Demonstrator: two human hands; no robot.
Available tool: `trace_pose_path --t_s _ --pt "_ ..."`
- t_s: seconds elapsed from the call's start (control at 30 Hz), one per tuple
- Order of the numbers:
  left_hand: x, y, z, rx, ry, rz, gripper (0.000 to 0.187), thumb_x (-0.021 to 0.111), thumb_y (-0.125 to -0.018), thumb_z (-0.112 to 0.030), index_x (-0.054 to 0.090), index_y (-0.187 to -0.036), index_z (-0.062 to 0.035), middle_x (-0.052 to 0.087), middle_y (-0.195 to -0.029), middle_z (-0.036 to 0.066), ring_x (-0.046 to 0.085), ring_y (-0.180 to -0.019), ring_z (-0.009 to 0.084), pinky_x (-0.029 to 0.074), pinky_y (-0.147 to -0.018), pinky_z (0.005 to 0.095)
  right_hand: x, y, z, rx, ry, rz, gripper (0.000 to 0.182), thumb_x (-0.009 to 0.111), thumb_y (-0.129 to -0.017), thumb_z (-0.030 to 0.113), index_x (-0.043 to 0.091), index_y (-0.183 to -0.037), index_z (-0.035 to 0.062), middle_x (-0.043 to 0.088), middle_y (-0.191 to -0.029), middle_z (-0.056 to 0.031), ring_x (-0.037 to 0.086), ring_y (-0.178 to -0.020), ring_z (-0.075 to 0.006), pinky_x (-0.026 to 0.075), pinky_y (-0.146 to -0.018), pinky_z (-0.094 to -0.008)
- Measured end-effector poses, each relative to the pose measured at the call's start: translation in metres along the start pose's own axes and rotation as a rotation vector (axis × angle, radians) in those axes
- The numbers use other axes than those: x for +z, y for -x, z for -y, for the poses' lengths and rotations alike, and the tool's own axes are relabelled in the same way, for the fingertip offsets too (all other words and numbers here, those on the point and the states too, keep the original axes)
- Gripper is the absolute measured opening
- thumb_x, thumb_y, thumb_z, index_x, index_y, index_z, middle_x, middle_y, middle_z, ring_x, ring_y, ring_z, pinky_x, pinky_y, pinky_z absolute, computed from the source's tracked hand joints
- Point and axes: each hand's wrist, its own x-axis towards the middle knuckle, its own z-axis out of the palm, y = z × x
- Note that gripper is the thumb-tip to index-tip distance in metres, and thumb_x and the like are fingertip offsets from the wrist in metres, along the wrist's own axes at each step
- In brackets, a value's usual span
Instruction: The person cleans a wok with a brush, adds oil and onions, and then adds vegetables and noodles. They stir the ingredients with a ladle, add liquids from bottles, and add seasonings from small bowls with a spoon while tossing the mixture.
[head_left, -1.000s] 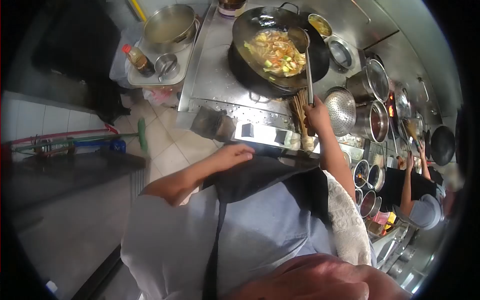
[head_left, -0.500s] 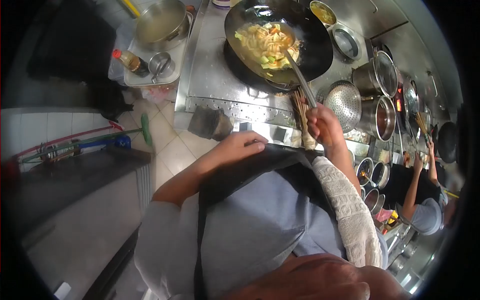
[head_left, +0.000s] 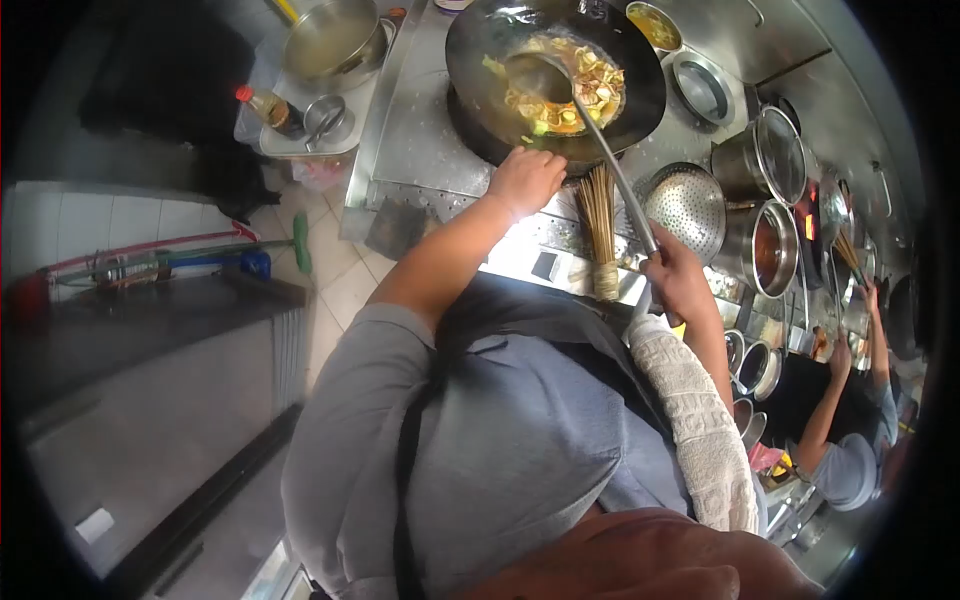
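A black wok (head_left: 640, 120) sits on the stove at the top, holding chopped vegetables and pieces of food (head_left: 597, 88) in an orange-brown sauce. My right hand (head_left: 682, 278) is wrapped round the handle of a long metal ladle (head_left: 622, 185), its bowl inside the wok on the left of the food. At the wok's near rim is my left hand (head_left: 527, 182), fingers curled over the edge and partly hidden. A bamboo brush (head_left: 600, 225) lies between my hands. Right of the ladle handle sits a perforated strainer (head_left: 687, 212).
Metal pots (head_left: 772, 248) stand along the right, where another person's hands (head_left: 868, 300) hold a bamboo brush. A dish of yellow liquid (head_left: 655, 28) and a metal bowl (head_left: 700, 88) are beside the wok. At left, a tray (head_left: 285, 148) carries a sauce bottle (head_left: 268, 108) and small pot.
My left hand has moved from in front of my apron up to the wok's near rim. The ladle bowl has shifted left in the wok, and the food now lies further right.
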Motion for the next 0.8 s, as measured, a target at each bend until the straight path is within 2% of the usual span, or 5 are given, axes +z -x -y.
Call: trace_pose_path --t_s 0.1,0.37,0.43,0.57,0.8 --pt "0.002 -0.007 -0.004 -0.064 0.036 -0.014 0.012 0.064 -0.092 -0.023 0.063 -0.093 -0.0109 0.065 -0.078 0.008 0.065 -0.082 0.0307 0.046 -0.077 0.0438 0.003 -0.015 0.0 0.074 0.059 0.043 0.067 0.062 -0.083 0.001 0.051 -0.148 0.011 0.06 -0.083 -0.0016 0.054 -0.072 -0.0122 0.047 -0.066 -0.0286" --pt "-0.007 -0.012 -0.005 -0.126 0.044 0.076 0.014 0.066 -0.091 -0.022 0.06 -0.09 -0.0096 0.065 -0.076 0.011 0.065 -0.076 0.034 0.048 -0.07 0.0476 0.012 -0.049 -0.003 0.006 0.157 -0.098 0.072 0.062 -0.08 0.007 0.048 -0.15 0.0136 0.064 -0.082 -0.0154 0.062 -0.072 -0.0216 0.052 -0.075 -0.0367" --pt "-0.018 -0.006 -0.01 0.047 0.112 -0.054 0.014 0.066 -0.091 -0.021 0.059 -0.089 -0.0089 0.065 -0.077 0.012 0.065 -0.076 0.0354 0.049 -0.069 0.0481 0.019 -0.048 0.002 -0.048 0.305 -0.214 0.066 0.056 -0.084 0.012 0.047 -0.149 0.0105 0.07 -0.092 -0.0246 0.07 -0.085 -0.0402 0.053 -0.08 -0.0492" --pt "-0.006 -0.007 -0.001 0.044 0.144 -0.048 0.015 0.066 -0.09 -0.02 0.057 -0.087 -0.0086 0.063 -0.075 0.012 0.064 -0.074 0.036 0.05 -0.068 0.0481 0.03 -0.085 0.014 -0.03 0.338 -0.377 0.065 0.057 -0.083 0.014 0.047 -0.148 0.0097 0.07 -0.097 -0.0272 0.068 -0.092 -0.0442 0.052 -0.082 -0.0516" --pt "-0.045 0.024 0.002 0.263 0.306 -0.153 0.029 0.066 -0.086 -0.012 0.066 -0.115 -0.0057 0.063 -0.115 0.014 0.058 -0.113 0.0367 0.044 -0.101 0.047 0.051 -0.042 0.031 0.085 0.19 -0.289 0.066 0.063 -0.081 0.01 0.052 -0.146 0.0106 0.067 -0.084 -0.0185 0.064 -0.071 -0.0291 0.051 -0.07 -0.0384"
